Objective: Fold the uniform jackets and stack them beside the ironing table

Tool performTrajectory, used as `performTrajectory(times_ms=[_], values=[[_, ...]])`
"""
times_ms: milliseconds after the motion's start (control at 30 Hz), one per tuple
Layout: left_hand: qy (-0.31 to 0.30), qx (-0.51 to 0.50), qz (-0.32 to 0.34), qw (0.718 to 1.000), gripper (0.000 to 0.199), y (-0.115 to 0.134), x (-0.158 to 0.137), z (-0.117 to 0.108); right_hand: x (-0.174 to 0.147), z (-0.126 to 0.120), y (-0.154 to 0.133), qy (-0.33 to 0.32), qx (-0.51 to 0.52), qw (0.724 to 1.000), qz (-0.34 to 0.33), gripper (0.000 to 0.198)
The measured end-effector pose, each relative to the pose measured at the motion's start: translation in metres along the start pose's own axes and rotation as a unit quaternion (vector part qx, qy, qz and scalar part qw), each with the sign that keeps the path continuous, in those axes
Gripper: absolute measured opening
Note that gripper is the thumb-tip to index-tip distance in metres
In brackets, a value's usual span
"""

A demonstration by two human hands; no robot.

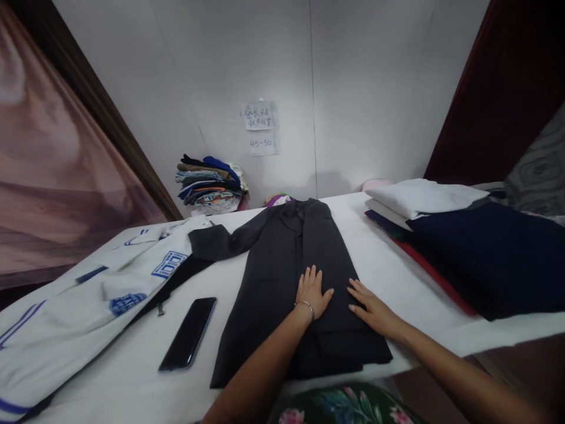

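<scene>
A black long-sleeved jacket (273,277) lies spread on the white table, its collar pointing away from me. One sleeve (220,240) stretches out to the left, while the right side of the jacket is folded in over the body. My left hand (312,292), with a bracelet at the wrist, rests flat on the middle of the jacket, fingers spread. Along the jacket's right edge lies my right hand (373,309), its fingers out flat on the cloth. Neither hand grips anything.
A dark phone (189,334) lies left of the jacket. White garments with blue print (128,282) cover the table's left side. Folded clothes are stacked at the right (489,253) and at the back left (212,184). Handwritten paper notes (261,126) hang on the wall.
</scene>
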State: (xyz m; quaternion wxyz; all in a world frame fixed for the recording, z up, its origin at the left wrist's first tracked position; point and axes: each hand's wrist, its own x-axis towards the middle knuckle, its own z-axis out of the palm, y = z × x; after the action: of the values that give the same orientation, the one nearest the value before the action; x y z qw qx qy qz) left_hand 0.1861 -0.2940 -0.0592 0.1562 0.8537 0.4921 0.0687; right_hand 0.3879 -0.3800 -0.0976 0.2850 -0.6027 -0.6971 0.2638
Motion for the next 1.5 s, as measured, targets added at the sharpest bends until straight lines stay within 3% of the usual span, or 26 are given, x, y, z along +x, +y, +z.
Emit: performTrajectory(times_ms=[100, 167, 300, 400, 533, 633, 867, 1167, 1300, 1500], values=[[0.010, -0.009, -0.010, 1.000, 0.068, 0.012, -0.015, -0.004, -0.022, -0.002, -0.008, 0.011, 0.086, 0.996, 0.021, 0.054], [0.034, -0.013, 0.018, 0.999, 0.064, 0.024, -0.034, -0.005, -0.023, -0.009, -0.009, 0.053, 0.169, 0.983, 0.058, 0.054], [0.037, -0.033, 0.081, 0.996, 0.065, 0.047, -0.073, -0.003, -0.010, -0.026, -0.008, 0.101, 0.345, 0.912, 0.198, 0.063], [0.009, -0.031, 0.102, 0.994, 0.078, 0.054, -0.089, 0.001, -0.001, -0.031, -0.016, 0.059, 0.439, 0.859, 0.257, 0.062], [-0.022, 0.000, 0.128, 0.992, 0.101, 0.054, -0.095, 0.006, 0.001, -0.027, -0.031, -0.039, 0.521, 0.824, 0.217, 0.038], [-0.029, 0.019, 0.132, 0.991, 0.105, 0.056, -0.097, 0.008, 0.001, -0.024, -0.038, -0.037, 0.538, 0.816, 0.208, 0.031], [-0.007, 0.042, 0.114, 0.993, 0.083, 0.059, -0.103, 0.001, 0.006, -0.021, -0.043, -0.009, 0.565, 0.794, 0.224, 0.035], [-0.045, 0.036, 0.117, 0.991, 0.056, 0.059, -0.092, -0.001, 0.013, -0.027, -0.035, -0.027, 0.532, 0.812, 0.240, 0.034], [-0.047, 0.005, 0.120, 0.992, 0.053, 0.057, -0.090, -0.012, 0.041, -0.039, -0.034, -0.031, 0.529, 0.810, 0.250, 0.028], [-0.032, -0.057, 0.099, 0.993, 0.056, 0.044, -0.089, -0.049, 0.106, -0.048, -0.029, -0.003, 0.513, 0.788, 0.341, 0.016]])
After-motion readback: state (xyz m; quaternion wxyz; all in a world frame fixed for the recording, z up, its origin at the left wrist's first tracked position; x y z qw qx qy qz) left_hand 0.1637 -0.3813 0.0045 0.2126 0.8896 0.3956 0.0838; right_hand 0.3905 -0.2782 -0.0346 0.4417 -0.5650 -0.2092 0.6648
